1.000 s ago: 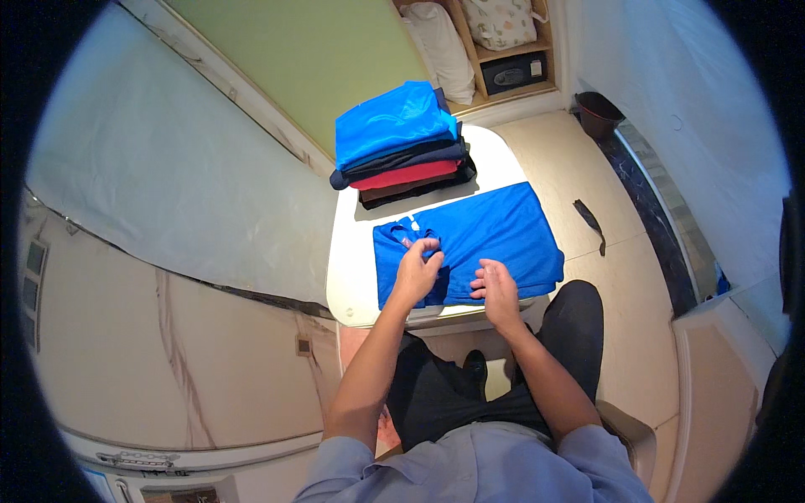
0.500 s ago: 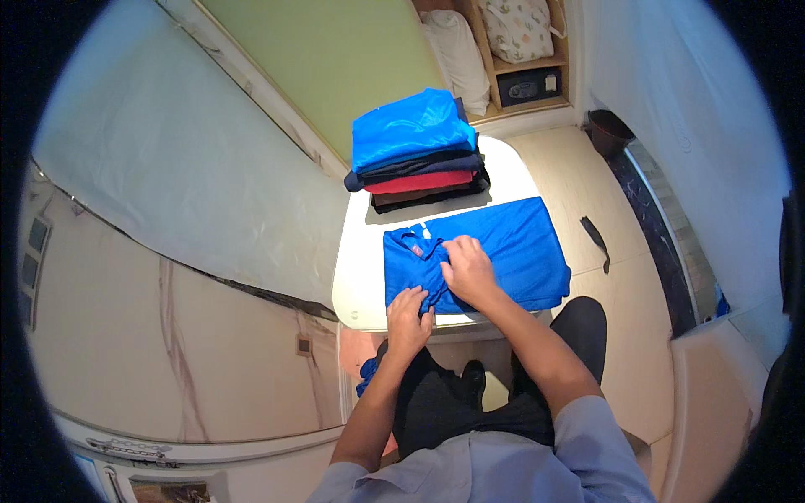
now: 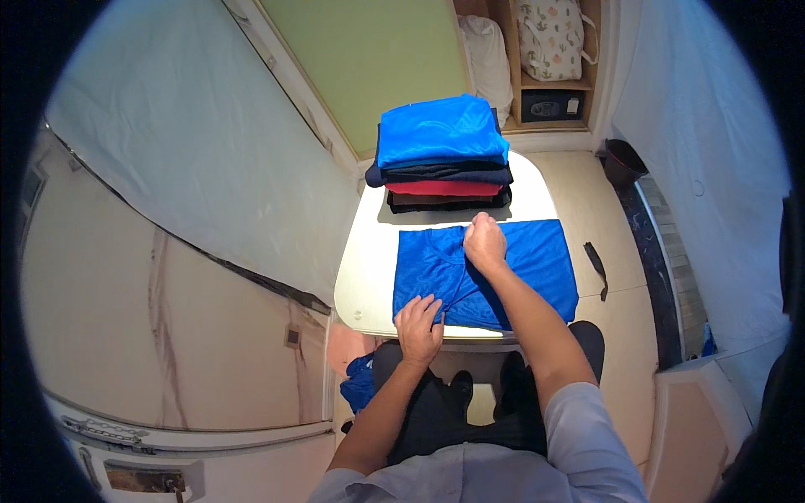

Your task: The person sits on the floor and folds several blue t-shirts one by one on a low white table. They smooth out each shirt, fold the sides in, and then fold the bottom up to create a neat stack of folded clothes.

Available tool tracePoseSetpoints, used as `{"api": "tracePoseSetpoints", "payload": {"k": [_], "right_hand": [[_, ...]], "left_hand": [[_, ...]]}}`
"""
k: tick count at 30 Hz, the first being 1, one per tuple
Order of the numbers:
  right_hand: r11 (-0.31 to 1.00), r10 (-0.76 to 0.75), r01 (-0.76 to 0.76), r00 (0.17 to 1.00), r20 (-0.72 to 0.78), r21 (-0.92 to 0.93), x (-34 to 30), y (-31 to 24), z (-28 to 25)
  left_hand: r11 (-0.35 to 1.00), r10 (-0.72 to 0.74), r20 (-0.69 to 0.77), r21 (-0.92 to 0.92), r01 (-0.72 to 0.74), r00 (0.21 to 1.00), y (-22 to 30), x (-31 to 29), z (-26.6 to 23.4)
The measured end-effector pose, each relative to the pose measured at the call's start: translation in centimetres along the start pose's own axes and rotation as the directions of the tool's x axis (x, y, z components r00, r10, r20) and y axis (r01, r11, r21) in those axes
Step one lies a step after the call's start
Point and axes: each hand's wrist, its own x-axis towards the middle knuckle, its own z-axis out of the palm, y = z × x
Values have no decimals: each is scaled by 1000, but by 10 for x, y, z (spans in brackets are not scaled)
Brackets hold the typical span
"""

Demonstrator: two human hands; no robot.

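A bright blue shirt point(image 3: 537, 260) lies spread flat on the small white table point(image 3: 369, 268) in front of me. My right hand point(image 3: 484, 241) is closed on the shirt's fabric near its far edge, at the collar area. My left hand point(image 3: 419, 323) presses down on the shirt's near left corner, fingers pinching the cloth at the table's front edge. Beyond the shirt stands a stack of folded clothes point(image 3: 440, 151), blue on top, then dark, red and dark layers.
A blue cloth point(image 3: 359, 384) lies on the floor left of my legs. A dark strip point(image 3: 597, 268) lies on the floor right of the table. A shelf with a patterned bag point(image 3: 549, 38) and a dark box stands at the back; a dark bin point(image 3: 623, 161) stands right.
My right hand moved from the shirt's near edge up to its far edge. My left hand came back to the near left corner. The shirt's left part now looks folded in.
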Motion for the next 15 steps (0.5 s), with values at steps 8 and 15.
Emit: {"api": "tracePoseSetpoints", "payload": {"k": [8, 15], "right_hand": [[790, -600, 612, 770, 216, 13, -63, -17, -25], [936, -303, 350, 851, 428, -34, -69, -9, -24]], "left_hand": [[1000, -2, 3, 14, 2, 1000, 1, 0, 3], [997, 51, 88, 55, -56, 995, 9, 2, -6]]}}
